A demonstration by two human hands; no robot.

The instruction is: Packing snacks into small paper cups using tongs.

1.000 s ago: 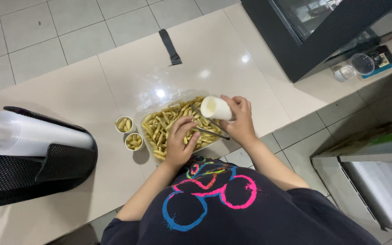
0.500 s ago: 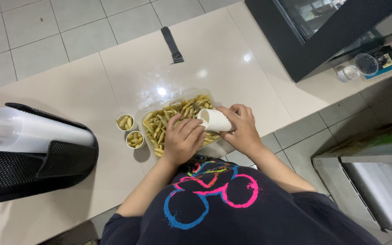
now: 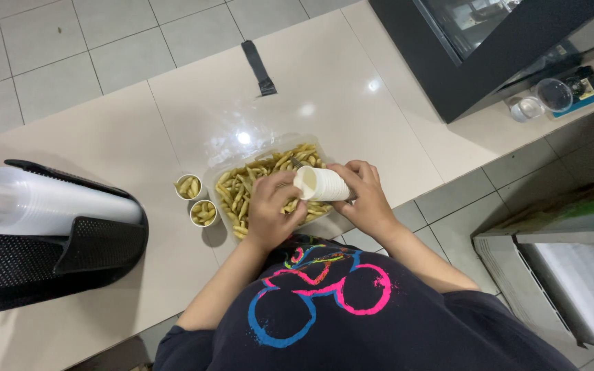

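A clear plastic tray (image 3: 223,163) of yellow penne pasta lies on the beige counter in front of me. My right hand (image 3: 368,196) grips a white paper cup (image 3: 323,185) tipped on its side above the tray, mouth facing left. My left hand (image 3: 270,208) is curled at the cup's mouth, with its fingers closed on pasta pieces. The tip of metal tongs (image 3: 295,163) pokes out of the pasta behind the cup. Two small paper cups filled with pasta (image 3: 188,186) (image 3: 203,212) stand just left of the tray.
A black mesh holder (image 3: 63,251) with stacked clear plastic cups (image 3: 32,203) sits at the counter's left. A black strip (image 3: 258,67) lies farther back. A dark display cabinet (image 3: 489,62) and a clear lid (image 3: 550,95) stand at the right; a metal unit (image 3: 572,275) is beside me.
My right hand has lowered the cup and tipped it onto its side over the tray. My left hand has moved from the tongs up to the cup's mouth.
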